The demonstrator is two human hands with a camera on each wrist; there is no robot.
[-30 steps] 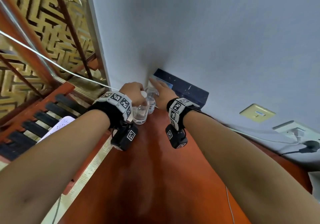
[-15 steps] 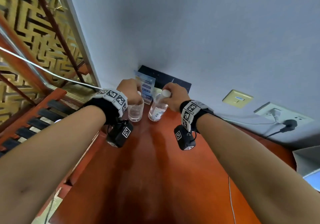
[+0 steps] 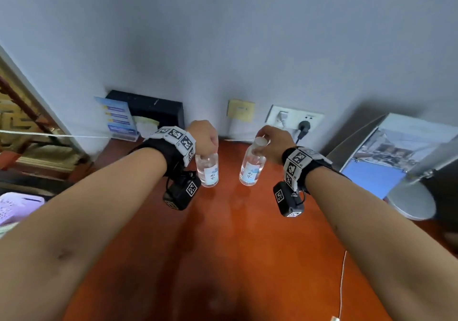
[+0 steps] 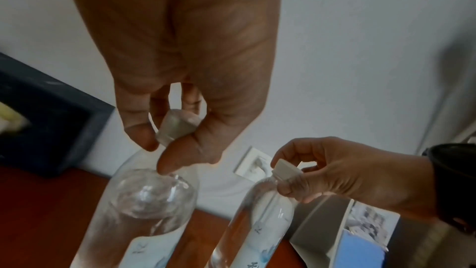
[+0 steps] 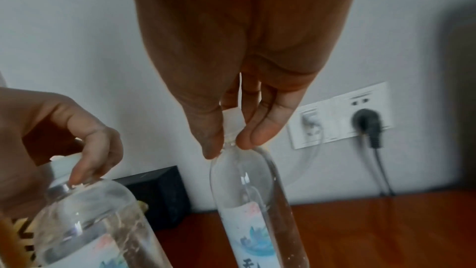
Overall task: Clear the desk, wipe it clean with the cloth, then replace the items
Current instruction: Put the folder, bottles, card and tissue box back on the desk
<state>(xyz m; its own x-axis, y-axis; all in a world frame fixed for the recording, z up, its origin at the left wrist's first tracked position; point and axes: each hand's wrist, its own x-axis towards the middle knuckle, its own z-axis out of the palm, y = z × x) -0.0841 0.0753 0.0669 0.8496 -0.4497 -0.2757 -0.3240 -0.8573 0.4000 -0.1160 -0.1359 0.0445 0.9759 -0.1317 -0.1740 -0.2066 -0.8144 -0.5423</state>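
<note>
Each hand pinches a bottle by its cap, left hand (image 3: 203, 136) with left bottle (image 3: 207, 170), right hand (image 3: 275, 142) with right bottle (image 3: 251, 167), bare desk (image 3: 223, 246) below them.

Clear plastic, glossy wood.
Both bottles (image 3: 207, 171) (image 3: 250, 168) clear smooth plastic, paper labels, matt white caps (image 4: 284, 170). Counter (image 3: 223, 246) glossy reddish wood. Wall (image 3: 247, 35) matt paint. Box (image 3: 158, 108) matt black.

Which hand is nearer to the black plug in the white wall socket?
The right hand. It pinches its bottle near the cap just in front and left of the black plug. The left hand holds the other bottle farther left, beyond the yellow wall plate.
</note>
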